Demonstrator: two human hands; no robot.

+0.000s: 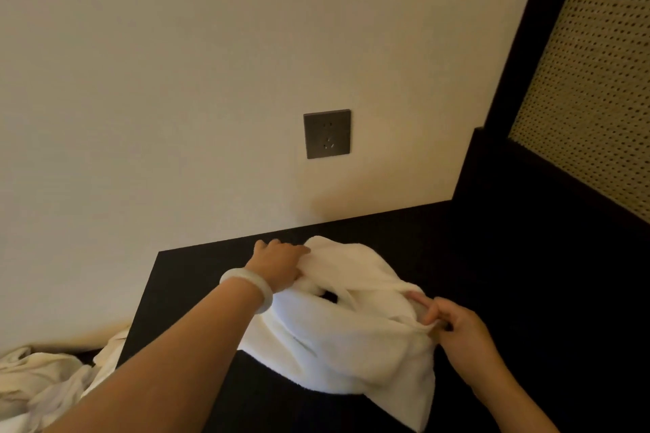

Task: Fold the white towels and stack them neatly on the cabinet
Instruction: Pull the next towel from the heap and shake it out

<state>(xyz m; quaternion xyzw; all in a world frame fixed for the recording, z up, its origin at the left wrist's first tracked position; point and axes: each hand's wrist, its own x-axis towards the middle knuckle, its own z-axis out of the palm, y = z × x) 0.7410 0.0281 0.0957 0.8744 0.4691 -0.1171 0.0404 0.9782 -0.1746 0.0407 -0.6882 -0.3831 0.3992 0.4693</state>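
A white towel [348, 337] lies crumpled on the dark cabinet top [197, 278], its near edge hanging over the front. My left hand [281, 264], with a pale bangle on the wrist, grips the towel's far left part. My right hand [457, 327] pinches a fold at the towel's right side. A small dark gap shows in the cloth between the two hands.
More white cloth [45, 387] lies heaped low at the left, below the cabinet. A dark wall socket [326, 133] sits on the cream wall behind. A dark frame with a woven cane panel [591, 81] rises at the right.
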